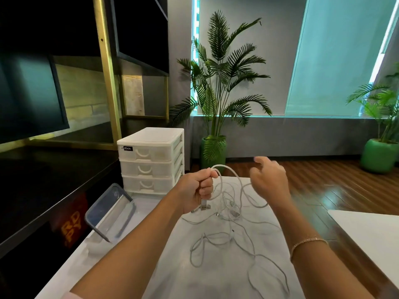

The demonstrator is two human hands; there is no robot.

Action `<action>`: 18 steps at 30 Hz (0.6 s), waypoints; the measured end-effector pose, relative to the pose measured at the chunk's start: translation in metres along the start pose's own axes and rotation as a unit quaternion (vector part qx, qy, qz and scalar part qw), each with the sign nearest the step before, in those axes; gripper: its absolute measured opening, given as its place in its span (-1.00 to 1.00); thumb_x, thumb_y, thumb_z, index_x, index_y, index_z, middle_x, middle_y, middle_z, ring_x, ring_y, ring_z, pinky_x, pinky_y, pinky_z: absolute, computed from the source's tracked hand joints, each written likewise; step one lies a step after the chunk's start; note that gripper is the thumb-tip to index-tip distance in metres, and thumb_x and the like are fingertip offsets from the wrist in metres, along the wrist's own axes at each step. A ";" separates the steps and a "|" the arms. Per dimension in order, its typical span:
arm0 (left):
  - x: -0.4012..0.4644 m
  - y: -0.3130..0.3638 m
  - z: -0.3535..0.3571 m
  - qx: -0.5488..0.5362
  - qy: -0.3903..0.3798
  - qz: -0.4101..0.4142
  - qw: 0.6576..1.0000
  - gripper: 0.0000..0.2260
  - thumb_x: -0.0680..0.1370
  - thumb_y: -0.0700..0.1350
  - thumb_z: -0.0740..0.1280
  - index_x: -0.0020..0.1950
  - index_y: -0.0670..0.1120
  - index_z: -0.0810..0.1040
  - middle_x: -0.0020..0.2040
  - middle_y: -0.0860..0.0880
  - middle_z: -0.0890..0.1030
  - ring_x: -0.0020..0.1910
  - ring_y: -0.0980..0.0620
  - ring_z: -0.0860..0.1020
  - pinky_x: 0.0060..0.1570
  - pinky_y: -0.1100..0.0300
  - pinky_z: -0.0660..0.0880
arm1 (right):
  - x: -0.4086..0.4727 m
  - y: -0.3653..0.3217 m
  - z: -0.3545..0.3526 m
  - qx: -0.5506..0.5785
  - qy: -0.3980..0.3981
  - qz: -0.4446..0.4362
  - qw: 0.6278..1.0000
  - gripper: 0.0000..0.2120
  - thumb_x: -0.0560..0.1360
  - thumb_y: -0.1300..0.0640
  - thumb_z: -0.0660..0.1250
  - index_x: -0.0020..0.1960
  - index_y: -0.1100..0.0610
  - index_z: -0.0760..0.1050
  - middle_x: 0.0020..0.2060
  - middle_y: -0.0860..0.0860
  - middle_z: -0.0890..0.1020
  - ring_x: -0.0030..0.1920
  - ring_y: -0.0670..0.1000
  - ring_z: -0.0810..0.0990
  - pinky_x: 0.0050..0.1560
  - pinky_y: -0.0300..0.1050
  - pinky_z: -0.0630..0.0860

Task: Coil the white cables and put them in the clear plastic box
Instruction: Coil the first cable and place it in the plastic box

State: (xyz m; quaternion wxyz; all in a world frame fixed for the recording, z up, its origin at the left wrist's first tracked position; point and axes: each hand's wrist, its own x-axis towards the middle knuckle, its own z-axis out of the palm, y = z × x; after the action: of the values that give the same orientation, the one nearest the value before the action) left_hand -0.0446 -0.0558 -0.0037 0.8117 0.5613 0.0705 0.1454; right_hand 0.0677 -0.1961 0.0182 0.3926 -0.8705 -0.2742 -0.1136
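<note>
My left hand (199, 187) is raised above the white table (164, 275) and grips a white cable (234, 176) in its fist. The cable's USB plug hangs below the fist and a loop arches over to the right. My right hand (269, 180) hovers beside that loop, fingers loosely curled and blurred; whether it touches the cable is unclear. Several more loose white cables (224, 240) lie tangled on the table beneath both hands. The clear plastic box (112, 212) stands tilted at the table's left edge, with nothing visible inside.
A white three-drawer organiser (151, 160) stands at the table's far left corner. Dark shelving (43, 180) runs along the left. Another white surface (371, 234) is at the right. Potted palms (216, 93) stand on the wooden floor beyond.
</note>
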 end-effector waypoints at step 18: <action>0.003 -0.010 -0.012 -0.164 0.011 -0.024 0.986 -0.60 0.64 -0.04 -0.01 -0.35 -0.12 0.35 -0.62 0.05 0.26 -0.66 0.16 0.23 -0.65 0.35 0.19 | -0.010 -0.002 0.036 0.160 -0.135 -0.057 0.976 -0.68 0.48 -0.09 0.29 -0.18 0.15 0.61 -0.44 -0.10 0.52 -0.44 -0.13 0.38 -0.37 -0.27 0.30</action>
State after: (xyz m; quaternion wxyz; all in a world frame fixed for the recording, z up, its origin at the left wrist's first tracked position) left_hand -0.0432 -0.0477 -0.0173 0.8950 0.4175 0.0685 0.1413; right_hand 0.0581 -0.1719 -0.0090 0.4794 -0.7866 -0.3881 0.0286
